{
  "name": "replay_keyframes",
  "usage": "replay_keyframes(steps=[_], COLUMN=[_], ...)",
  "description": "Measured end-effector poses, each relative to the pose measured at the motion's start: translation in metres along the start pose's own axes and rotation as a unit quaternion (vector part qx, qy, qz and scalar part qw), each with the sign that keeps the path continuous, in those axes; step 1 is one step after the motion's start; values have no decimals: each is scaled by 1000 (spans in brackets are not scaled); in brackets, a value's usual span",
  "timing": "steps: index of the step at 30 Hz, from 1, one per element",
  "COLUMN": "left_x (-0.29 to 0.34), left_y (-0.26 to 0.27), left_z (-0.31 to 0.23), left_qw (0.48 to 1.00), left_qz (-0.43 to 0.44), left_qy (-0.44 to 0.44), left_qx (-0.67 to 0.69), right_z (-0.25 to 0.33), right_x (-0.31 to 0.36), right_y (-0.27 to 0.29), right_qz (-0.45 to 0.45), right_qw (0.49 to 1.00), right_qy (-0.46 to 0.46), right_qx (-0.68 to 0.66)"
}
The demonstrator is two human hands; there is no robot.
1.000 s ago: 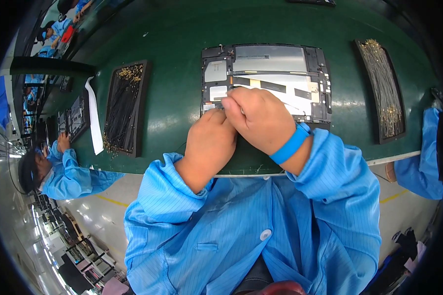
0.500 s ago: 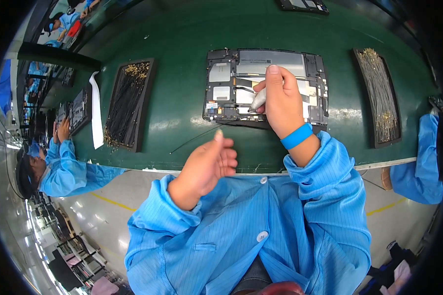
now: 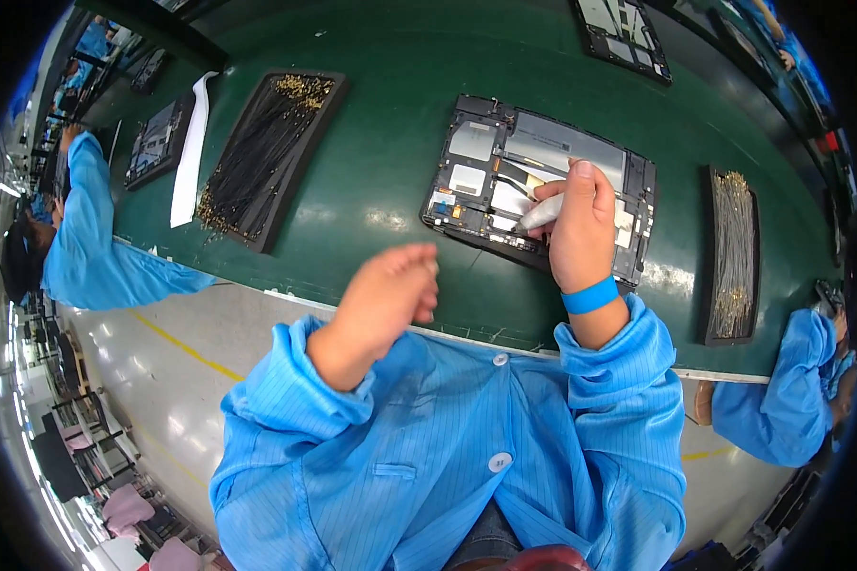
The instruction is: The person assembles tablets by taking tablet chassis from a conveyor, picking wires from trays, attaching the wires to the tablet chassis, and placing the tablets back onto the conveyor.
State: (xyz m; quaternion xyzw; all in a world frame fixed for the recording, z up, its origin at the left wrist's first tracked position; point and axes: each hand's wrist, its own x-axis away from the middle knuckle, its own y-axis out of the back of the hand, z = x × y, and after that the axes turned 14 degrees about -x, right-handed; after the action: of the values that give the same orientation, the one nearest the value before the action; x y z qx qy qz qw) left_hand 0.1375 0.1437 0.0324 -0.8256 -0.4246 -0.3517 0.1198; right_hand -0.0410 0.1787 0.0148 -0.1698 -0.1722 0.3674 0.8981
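My right hand (image 3: 584,233), with a blue band at its wrist, grips a pointed hand tool (image 3: 541,213) with a whitish wrapped body. Its tip is over the lower middle of an opened tablet (image 3: 581,143), whose battery, boards and flat cables are exposed. The hand covers part of the tablet's lower right. Left of the tablet's near edge, above the table edge, my left hand (image 3: 381,295) is slightly blurred with its fingers curled together. Whatever they may pinch does not show.
On the left, a dark tray (image 3: 286,157) holds many thin black cables with gold ends. A white strip (image 3: 190,157) and another opened device (image 3: 155,143) lie beyond it. A tray of grey cables (image 3: 733,257) stands right. Another opened tablet (image 3: 627,38) lies far back. Co-workers sit at both sides.
The view has turned, so the table appears tilted. My left hand has closed its fingers more; the thin black cable seen beside it earlier no longer shows clearly. My right hand keeps the tool over the tablet.
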Motion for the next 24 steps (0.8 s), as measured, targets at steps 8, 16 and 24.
replay_keyframes(steps=[8, 16, 24], left_x=[-17, -28, -27], left_y=[-9, -12, -12], left_z=[-2, -8, -7], left_qw=[993, 988, 993], left_qz=[107, 125, 93], left_qy=[58, 77, 74], left_qx=[-2, 48, 14], right_z=[3, 18, 5], right_x=[-2, -35, -40], right_y=[-3, -8, -16], right_qz=[12, 296, 347], right_qw=[999, 865, 805], right_qy=[-35, -126, -73], right_qx=[32, 386, 476])
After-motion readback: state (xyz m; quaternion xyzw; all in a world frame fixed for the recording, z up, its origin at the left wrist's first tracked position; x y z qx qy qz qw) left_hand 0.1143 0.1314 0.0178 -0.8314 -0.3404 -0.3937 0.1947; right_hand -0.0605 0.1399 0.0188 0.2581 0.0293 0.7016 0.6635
